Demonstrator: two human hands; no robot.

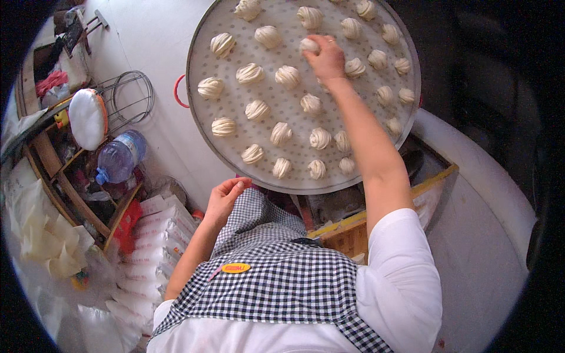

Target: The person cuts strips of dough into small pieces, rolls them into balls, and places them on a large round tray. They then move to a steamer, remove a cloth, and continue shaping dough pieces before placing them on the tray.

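Observation:
A large round steamer tray (pixel 269 95) with a dotted, perforated base lies before me, bearing many twisted dough rolls (pixel 288 76) in loose rows. My right hand (pixel 325 57) reaches over its upper middle, thumb and fingers around a pale dough roll (pixel 309 46). Whether that roll rests on the base or is lifted, I cannot tell. Other rolls sit to both sides of this hand, and my forearm hides part of the tray. My left hand (pixel 227 198) is just outside the tray's near rim, thumb and fingertips close together; nothing shows between them.
At the left stand a wooden shelf (pixel 73 189), a large plastic water bottle (pixel 121 156), a round white pad (pixel 88 119) and a wire rack (pixel 132 97). Stacked white packages (pixel 152 247) lie below them. A yellow-edged wooden frame (pixel 344 223) is under the tray's near right side.

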